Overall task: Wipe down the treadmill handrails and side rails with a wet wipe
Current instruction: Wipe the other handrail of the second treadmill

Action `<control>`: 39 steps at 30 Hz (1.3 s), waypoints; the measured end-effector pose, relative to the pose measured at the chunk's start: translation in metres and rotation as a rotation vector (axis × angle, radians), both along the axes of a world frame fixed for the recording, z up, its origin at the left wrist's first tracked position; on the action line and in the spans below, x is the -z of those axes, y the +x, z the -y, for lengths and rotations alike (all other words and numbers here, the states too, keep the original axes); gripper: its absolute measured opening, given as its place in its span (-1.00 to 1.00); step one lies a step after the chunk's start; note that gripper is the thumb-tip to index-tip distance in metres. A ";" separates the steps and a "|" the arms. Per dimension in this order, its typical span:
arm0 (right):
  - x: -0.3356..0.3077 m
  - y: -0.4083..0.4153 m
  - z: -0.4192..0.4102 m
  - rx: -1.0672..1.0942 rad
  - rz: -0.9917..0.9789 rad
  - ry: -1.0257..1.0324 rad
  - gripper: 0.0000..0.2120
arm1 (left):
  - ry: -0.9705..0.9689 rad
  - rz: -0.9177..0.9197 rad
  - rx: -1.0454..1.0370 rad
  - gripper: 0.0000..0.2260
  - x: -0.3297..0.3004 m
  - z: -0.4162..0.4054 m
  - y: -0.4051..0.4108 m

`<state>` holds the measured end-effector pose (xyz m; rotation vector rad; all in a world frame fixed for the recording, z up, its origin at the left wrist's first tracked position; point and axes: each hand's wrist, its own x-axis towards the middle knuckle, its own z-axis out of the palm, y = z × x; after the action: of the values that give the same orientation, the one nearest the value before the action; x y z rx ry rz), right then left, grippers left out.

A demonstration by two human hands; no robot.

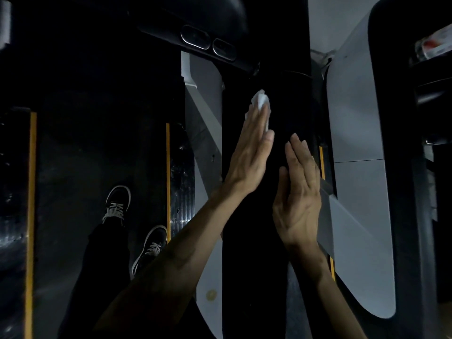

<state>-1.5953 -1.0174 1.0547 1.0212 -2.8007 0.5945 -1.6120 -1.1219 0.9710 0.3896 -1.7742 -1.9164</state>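
Wet wipe (261, 101) sits bunched under your left hand (252, 152), fingers (256, 126) straight and together pressing it to the black handrail (244, 265), which runs lengthwise ahead; right hand (297, 192) flat alongside.

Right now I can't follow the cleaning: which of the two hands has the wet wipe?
The left hand: the white wet wipe sits under its straight fingers against the black handrail. The right hand is flat and holds nothing.
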 end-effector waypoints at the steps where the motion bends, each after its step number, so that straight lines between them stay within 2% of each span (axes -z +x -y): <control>1: 0.001 -0.001 0.000 -0.006 -0.008 0.003 -0.59 | 0.057 0.035 -0.003 -0.40 0.001 0.003 -0.001; 4: 0.000 -0.001 -0.002 -0.028 -0.005 0.005 -0.57 | 0.177 0.083 -0.018 -0.31 0.008 0.005 0.000; 7: 0.001 -0.002 -0.004 -0.043 0.001 -0.006 -0.52 | 0.193 0.080 -0.005 -0.29 0.012 -0.005 0.010; 11: 0.001 -0.002 -0.006 -0.038 0.010 -0.021 -0.44 | 0.102 0.052 0.040 -0.29 0.005 -0.025 0.034; 16: -0.001 -0.001 -0.005 -0.018 0.033 -0.036 -0.51 | -0.079 -0.049 0.030 -0.34 -0.017 -0.021 0.024; 18: -0.002 -0.001 -0.003 -0.017 0.015 -0.023 -0.50 | -0.106 -0.032 0.004 -0.36 -0.020 -0.009 0.008; 22: 0.000 -0.002 -0.002 -0.047 -0.075 0.031 -0.54 | 0.004 0.088 0.016 -0.39 -0.015 0.015 -0.011; 28: -0.003 -0.006 0.002 -0.030 -0.131 0.137 -0.54 | 0.226 0.115 0.033 -0.29 0.004 0.008 0.003; 35: -0.006 -0.030 0.022 -0.069 -0.146 0.155 -0.59 | -0.056 -0.017 0.069 -0.27 -0.020 0.010 -0.001; 39: -0.006 -0.037 0.033 -0.087 -0.110 0.138 -0.55 | -0.094 -0.014 0.035 -0.35 -0.020 0.032 -0.029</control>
<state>-1.6320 -1.0501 1.0603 1.1682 -2.7440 0.3462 -1.6412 -1.1536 0.9912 0.3137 -1.8652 -1.8467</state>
